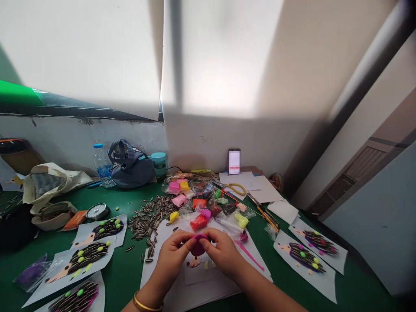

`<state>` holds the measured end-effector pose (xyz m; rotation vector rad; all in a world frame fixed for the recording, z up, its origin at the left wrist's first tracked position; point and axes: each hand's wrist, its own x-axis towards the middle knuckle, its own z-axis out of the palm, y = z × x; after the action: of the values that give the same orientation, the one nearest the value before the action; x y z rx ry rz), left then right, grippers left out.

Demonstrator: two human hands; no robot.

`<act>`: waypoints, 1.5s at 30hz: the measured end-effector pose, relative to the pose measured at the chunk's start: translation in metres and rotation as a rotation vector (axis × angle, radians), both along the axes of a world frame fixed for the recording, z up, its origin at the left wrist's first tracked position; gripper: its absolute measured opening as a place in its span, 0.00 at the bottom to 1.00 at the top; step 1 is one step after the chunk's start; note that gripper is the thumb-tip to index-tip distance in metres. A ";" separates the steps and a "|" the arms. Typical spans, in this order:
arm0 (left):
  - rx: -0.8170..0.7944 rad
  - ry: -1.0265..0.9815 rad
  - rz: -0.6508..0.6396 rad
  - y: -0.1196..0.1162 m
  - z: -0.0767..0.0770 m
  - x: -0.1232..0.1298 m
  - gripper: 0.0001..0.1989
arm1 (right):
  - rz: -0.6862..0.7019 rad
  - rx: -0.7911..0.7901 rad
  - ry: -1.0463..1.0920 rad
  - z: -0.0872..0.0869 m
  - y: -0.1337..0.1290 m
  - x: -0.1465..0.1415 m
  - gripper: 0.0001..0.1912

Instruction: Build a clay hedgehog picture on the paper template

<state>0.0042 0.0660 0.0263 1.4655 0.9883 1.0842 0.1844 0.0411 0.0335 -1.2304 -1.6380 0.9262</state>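
Observation:
Between the fingertips of both hands is a flattened piece of magenta modelling clay (pixel 198 246). My left hand (pixel 177 253) pinches its left side, with a gold bangle (pixel 146 303) on the wrist. On the right side, my right hand (pixel 224 253) pinches it too, thumbs close together. Below the clay lies a small white card (pixel 196 276) with a peach clay hedgehog face (pixel 194 261) and pale yellow bits, partly covered by my hands. The card rests on a stack of white paper (pixel 182 299). A magenta clay strip (pixel 251 255) lies to the right of my right hand.
Sunflower seeds (pixel 152 214) are heaped at the left of the paper. Bagged coloured clay (pixel 199 222) and yellow-handled scissors (pixel 236 188) lie beyond my hands. Finished hedgehog cards (pixel 81 260) are on the left, more hedgehog cards (pixel 305 260) on the right. A phone (pixel 234 161) stands upright against the wall.

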 end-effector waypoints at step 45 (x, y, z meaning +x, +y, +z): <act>0.073 0.094 -0.023 -0.011 -0.001 0.002 0.10 | 0.013 0.103 -0.221 -0.013 -0.010 -0.003 0.07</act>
<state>0.0063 0.0555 0.0258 1.5951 1.0045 1.0524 0.1818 0.0309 0.0203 -1.2889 -1.8449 0.7243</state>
